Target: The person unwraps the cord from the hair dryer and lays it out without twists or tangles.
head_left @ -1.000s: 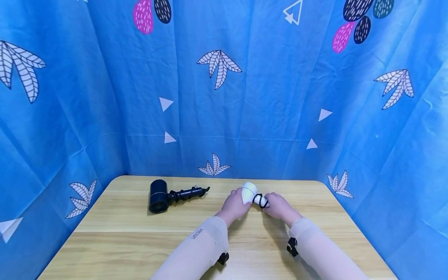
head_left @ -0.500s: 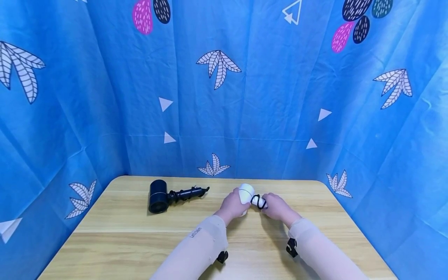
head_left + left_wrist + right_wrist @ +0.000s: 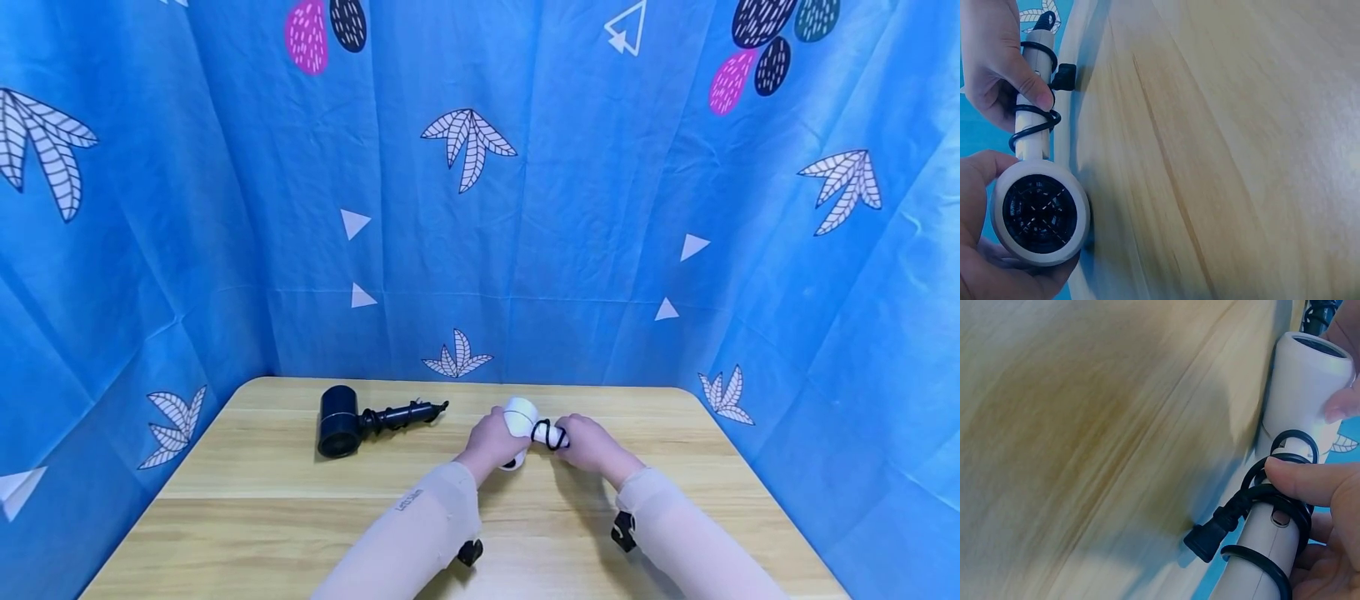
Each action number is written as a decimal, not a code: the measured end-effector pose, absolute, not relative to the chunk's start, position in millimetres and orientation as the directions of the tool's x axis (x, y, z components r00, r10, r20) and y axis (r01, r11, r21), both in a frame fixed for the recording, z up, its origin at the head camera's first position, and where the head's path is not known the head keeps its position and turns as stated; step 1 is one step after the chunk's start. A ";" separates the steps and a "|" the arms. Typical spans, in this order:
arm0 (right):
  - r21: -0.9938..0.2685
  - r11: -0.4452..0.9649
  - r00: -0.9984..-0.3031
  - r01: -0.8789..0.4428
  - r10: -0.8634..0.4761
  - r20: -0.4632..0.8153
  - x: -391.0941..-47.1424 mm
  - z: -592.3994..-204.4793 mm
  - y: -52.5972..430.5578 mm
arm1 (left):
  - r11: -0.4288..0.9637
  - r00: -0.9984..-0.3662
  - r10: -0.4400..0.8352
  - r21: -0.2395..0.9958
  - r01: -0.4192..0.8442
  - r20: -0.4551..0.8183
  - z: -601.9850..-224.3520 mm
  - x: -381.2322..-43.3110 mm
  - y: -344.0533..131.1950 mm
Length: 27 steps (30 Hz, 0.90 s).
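Observation:
A white hair dryer (image 3: 521,415) with a black cord coiled round its handle is at the far middle of the table. My left hand (image 3: 491,442) grips its barrel from the left. On the right, my right hand (image 3: 592,443) holds the handle, thumb lying over the cord (image 3: 1300,512). The left wrist view shows the dark round grille (image 3: 1040,214) at one end of the barrel. A two-prong-type black plug (image 3: 1205,540) sticks out beside the handle in the right wrist view. Whether the dryer touches the table is hard to tell.
A black hair dryer (image 3: 339,421) lies at the back left, its cord wound round the handle, which points right. The wooden table (image 3: 285,533) ends at a blue patterned curtain (image 3: 585,250) behind and at both sides.
Both hands have shifted slightly left with the white hair dryer. Its barrel has turned a little, and a dark end now shows below the left hand. The black hair dryer has stayed put.

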State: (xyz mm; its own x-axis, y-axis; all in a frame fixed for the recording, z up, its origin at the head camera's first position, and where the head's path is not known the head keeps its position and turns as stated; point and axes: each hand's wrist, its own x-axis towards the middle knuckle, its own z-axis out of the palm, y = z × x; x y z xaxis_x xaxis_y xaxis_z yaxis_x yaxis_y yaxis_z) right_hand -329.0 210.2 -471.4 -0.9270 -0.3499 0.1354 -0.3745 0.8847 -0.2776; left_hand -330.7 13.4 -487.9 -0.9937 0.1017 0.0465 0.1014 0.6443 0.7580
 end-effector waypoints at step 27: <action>-0.270 0.831 -0.874 -0.485 -0.464 0.141 -322.4 -451.9 183.7 | 0.601 -0.998 -0.022 0.797 -0.060 -0.058 -474.4 -318.7 -14.3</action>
State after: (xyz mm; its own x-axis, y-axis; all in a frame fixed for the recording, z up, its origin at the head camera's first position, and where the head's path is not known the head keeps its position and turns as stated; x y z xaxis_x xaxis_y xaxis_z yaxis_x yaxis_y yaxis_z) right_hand -322.4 183.7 -451.9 -0.8743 -0.4644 0.1413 -0.4853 0.8315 -0.2704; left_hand -318.7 -14.3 -474.4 -0.9981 -0.0217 -0.0584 -0.0597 0.6006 0.7974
